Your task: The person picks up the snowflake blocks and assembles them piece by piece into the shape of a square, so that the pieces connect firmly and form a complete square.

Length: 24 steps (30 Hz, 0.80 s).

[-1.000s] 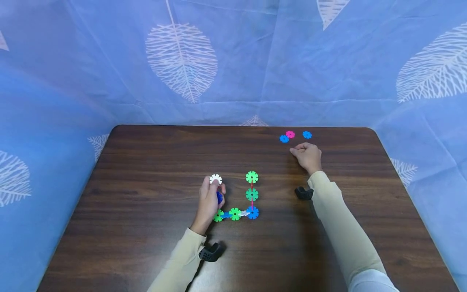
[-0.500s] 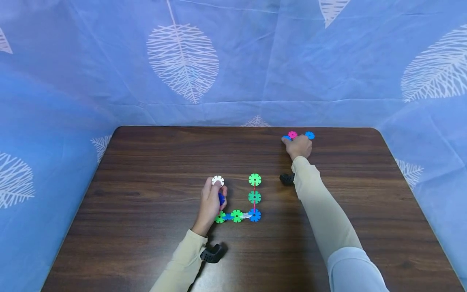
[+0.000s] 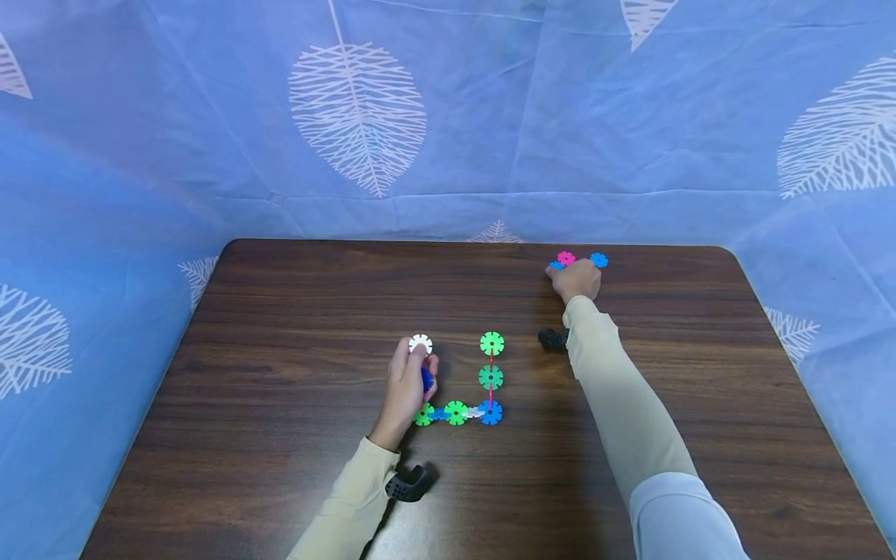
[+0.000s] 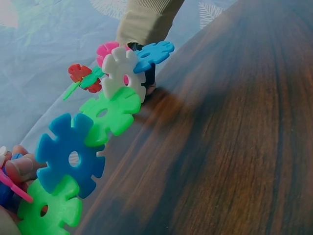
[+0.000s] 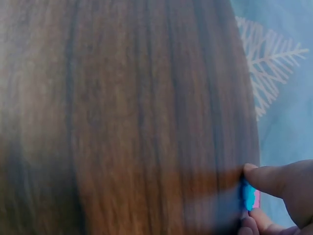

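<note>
My left hand (image 3: 406, 389) grips one end of a chain of notched plastic snowflake discs. Its thumb presses on the white disc (image 3: 421, 342), and a dark blue disc (image 3: 427, 379) shows among the fingers. From there the chain runs through a green disc (image 3: 456, 412) to a blue corner disc (image 3: 491, 412), then away to a green end disc (image 3: 492, 343); pink and red discs between stand edge-on. At the table's far side my right hand (image 3: 577, 280) pinches a loose light blue disc (image 5: 250, 197) between thumb and finger, partly hidden by the hand in the head view.
A pink disc (image 3: 566, 257) lies right behind the pinched one, and another blue disc (image 3: 599, 260) lies to its right, near the far edge of the brown wooden table (image 3: 315, 288). Blue cloth with white leaf prints (image 3: 360, 117) hangs behind.
My right hand has reached forward and left to the light blue disc and now has its fingers on it. The left hand keeps its grip on the chain.
</note>
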Available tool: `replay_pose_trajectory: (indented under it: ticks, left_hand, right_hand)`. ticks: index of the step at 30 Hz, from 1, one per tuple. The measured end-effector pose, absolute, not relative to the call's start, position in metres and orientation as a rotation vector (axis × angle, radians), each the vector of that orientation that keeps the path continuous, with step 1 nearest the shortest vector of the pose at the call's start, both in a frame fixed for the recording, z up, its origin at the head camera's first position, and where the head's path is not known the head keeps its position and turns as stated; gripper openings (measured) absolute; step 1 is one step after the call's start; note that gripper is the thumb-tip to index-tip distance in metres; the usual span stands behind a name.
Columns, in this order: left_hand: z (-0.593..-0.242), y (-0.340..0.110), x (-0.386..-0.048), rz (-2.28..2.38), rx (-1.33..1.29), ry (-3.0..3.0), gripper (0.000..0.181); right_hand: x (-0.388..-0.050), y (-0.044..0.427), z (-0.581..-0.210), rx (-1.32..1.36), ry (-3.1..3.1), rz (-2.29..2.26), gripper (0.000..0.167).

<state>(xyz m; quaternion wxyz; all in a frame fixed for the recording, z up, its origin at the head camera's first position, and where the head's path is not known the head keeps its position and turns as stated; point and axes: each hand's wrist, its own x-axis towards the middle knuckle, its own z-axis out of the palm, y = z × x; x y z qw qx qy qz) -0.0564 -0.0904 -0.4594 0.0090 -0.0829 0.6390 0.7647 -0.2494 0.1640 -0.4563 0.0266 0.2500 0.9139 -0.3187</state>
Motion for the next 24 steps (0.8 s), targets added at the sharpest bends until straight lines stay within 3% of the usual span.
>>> replay_pose_trajectory:
  ticks: [4, 14, 24]
  left_hand:
    - [-0.458, -0.091, -0.057, 2.406, -0.255, 1.969, 0.014]
    - [-0.454, -0.091, -0.058, 2.426, -0.246, 1.924, 0.023]
    - [-0.452, -0.090, -0.060, 2.393, -0.225, 1.985, 0.035]
  right_hand:
    - [-0.246, 0.171, -0.453, 0.724, 2.800, -0.998, 0.049]
    - [-0.227, 0.189, -0.452, 0.628, 2.729, -1.262, 0.032]
    - [-0.192, 0.188, -0.448, 0.140, 2.772, -1.367, 0.026]
